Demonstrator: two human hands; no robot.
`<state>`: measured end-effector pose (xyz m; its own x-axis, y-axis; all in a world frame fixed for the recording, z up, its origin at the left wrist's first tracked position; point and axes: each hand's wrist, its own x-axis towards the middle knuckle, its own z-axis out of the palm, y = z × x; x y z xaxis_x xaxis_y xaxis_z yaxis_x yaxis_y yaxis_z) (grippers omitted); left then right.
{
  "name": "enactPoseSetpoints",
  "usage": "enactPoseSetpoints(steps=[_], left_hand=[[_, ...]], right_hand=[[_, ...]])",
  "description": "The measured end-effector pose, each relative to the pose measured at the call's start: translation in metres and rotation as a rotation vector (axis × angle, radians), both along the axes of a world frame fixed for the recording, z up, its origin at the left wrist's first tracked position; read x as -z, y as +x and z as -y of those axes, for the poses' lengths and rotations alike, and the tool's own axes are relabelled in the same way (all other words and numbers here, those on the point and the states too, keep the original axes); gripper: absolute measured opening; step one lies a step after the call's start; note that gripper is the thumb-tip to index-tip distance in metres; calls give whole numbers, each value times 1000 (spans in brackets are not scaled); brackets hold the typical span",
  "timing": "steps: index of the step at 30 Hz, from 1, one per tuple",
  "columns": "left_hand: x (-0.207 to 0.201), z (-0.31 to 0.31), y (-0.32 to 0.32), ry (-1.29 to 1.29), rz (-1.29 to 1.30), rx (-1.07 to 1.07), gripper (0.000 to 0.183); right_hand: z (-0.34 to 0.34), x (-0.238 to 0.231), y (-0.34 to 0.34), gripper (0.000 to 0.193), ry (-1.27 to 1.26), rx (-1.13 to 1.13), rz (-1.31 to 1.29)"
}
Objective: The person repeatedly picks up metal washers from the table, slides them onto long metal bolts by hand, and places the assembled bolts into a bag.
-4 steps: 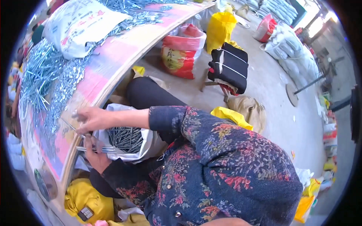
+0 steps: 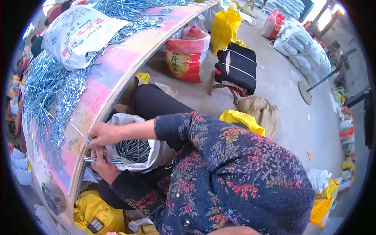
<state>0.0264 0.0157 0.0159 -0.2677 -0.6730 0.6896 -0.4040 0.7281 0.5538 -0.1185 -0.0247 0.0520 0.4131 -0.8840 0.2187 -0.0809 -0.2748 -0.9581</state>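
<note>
Pinching 1 long steel bolt (image 2: 79, 132) at its near end, my right hand (image 2: 103, 134) holds it slanted over the table edge (image 2: 117, 92), fingers narrow around the shank. Just below that grip, my left hand (image 2: 102, 166) is closed on a small bundle of bolts (image 2: 102, 159) lying crosswise, their ends poking out on both sides of the palm. Directly behind both grips sits the open white sack (image 2: 156, 154) with more bolts piled inside, touching my left wrist. Beyond the right fingertips, loose washers (image 2: 68, 98) and bolts spread across the pink tabletop. I judge the risk is the bundle: it is gripped near 1 end, so a bolt could slide out and drop between sack and table. The single bolt, held only by its tip, could also twist free if it catches the table edge.
</note>
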Motion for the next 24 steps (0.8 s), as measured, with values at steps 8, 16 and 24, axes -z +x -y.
enactPoseSetpoints(steps=[8,16,24], left_hand=[[23,4,2,707,-652,-194,19],[-23,-12,18,912,-619,-156,48],[35,2,9,614,-431,61,34]], right_hand=[[-14,35,43,23,-178,494,-148],[-23,18,-22,36,-158,140,-703],[-9,23,13,28,-279,136,-216]])
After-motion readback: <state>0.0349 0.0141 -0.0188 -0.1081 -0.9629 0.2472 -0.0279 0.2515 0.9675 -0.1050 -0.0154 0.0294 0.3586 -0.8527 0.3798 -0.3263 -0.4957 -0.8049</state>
